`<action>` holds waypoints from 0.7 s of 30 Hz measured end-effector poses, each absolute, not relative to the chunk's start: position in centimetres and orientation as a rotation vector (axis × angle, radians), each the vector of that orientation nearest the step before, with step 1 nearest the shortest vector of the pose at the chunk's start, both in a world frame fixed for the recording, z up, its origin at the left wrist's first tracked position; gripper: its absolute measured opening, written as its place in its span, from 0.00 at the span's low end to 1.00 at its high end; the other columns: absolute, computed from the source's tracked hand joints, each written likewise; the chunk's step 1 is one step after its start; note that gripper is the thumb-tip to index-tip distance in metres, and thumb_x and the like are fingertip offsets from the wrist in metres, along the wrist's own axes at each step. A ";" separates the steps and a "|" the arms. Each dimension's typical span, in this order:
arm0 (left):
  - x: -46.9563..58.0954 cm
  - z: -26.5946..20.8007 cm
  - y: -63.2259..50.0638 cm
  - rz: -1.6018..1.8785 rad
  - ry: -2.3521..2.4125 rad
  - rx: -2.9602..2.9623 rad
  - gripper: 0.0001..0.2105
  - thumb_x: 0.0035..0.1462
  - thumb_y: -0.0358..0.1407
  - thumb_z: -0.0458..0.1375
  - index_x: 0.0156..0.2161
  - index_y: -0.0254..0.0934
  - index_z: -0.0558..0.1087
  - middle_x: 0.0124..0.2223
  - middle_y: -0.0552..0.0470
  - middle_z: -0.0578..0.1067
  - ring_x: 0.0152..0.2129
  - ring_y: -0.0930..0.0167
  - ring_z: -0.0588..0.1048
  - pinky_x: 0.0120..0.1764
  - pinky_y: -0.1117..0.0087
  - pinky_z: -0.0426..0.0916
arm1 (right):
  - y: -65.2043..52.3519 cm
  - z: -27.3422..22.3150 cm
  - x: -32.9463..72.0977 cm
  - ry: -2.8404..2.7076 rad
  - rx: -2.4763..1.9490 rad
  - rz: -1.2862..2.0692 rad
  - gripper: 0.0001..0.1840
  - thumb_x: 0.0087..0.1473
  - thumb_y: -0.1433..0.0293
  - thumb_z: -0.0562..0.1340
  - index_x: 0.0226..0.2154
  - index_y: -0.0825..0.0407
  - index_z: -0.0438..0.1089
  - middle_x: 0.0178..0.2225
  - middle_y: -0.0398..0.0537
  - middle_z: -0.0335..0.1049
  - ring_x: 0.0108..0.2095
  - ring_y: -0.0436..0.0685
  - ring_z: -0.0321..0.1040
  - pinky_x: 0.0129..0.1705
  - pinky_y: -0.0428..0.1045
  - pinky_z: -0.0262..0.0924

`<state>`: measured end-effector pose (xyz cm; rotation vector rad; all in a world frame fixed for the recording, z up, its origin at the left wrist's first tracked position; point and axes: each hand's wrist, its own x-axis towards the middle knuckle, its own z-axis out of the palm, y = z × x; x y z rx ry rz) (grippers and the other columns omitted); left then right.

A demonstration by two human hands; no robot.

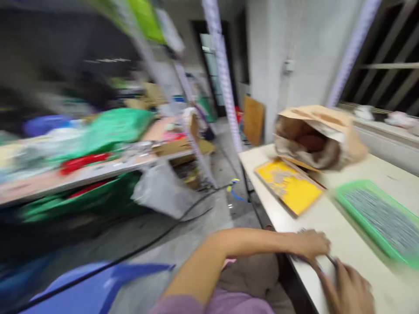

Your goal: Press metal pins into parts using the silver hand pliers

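My left hand (pixel 312 244) rests over the near edge of the white table, its fingers curled closed. A thin dark piece (pixel 331 260) runs from it toward my right hand (pixel 352 290), and blur hides its kind. My right hand lies just nearer to me, thumb and fingers closed about the other end of that piece. Beyond the hands, a green plastic tray (pixel 340 196) holds many slender grey pieces (pixel 381 218). A shallow board with a yellow face (pixel 303 194) and small beige bits on it lies farther up the table.
An open brown paper bag (pixel 347 126) stands at the table's far end. Across the aisle, a cluttered bench (pixel 140 163) carries a green bag (pixel 114 126). A black cable (pixel 157 240) crosses the floor above a blue plastic stool (pixel 81 288). Pale upright posts (pixel 222 65) stand between.
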<state>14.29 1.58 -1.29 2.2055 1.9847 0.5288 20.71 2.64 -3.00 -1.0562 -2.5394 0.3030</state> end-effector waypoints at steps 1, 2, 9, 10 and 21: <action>16.9 -1.5 1.0 0.514 1.961 2.157 0.21 0.53 0.18 0.54 0.46 0.46 0.73 0.49 0.48 0.72 0.50 0.63 0.67 0.48 0.62 0.67 | 2.0 -2.4 20.9 -2.565 -1.092 0.232 0.20 0.55 0.56 0.58 0.46 0.49 0.68 0.41 0.58 0.69 0.39 0.65 0.66 0.38 0.60 0.62; 19.0 -1.6 0.3 0.479 1.997 2.054 0.25 0.51 0.14 0.53 0.46 0.46 0.73 0.48 0.49 0.72 0.51 0.63 0.66 0.49 0.62 0.66 | 1.6 -1.9 20.8 -2.574 -1.110 0.165 0.20 0.56 0.56 0.56 0.46 0.51 0.68 0.39 0.58 0.69 0.38 0.64 0.65 0.37 0.58 0.61; 20.1 -0.3 -0.5 0.361 1.943 1.825 0.26 0.50 0.11 0.48 0.41 0.44 0.73 0.43 0.49 0.72 0.47 0.64 0.66 0.49 0.62 0.62 | 1.2 -0.2 19.3 -2.544 -1.160 0.047 0.15 0.62 0.63 0.50 0.39 0.53 0.68 0.32 0.52 0.68 0.34 0.59 0.62 0.35 0.51 0.56; 18.8 0.3 -0.2 0.368 1.906 1.873 0.24 0.51 0.12 0.47 0.41 0.43 0.73 0.41 0.48 0.72 0.46 0.65 0.67 0.48 0.63 0.62 | 1.1 -0.1 19.2 -2.559 -1.156 0.067 0.15 0.62 0.63 0.50 0.36 0.52 0.68 0.30 0.50 0.67 0.33 0.58 0.62 0.35 0.51 0.56; 0.1 0.7 -0.5 0.452 1.300 2.432 0.11 0.57 0.31 0.57 0.46 0.35 0.67 0.51 0.43 0.67 0.49 0.63 0.64 0.51 0.60 0.63 | 1.5 1.8 20.2 -2.692 -1.272 0.252 0.21 0.56 0.60 0.58 0.50 0.52 0.65 0.40 0.54 0.69 0.40 0.61 0.62 0.42 0.53 0.57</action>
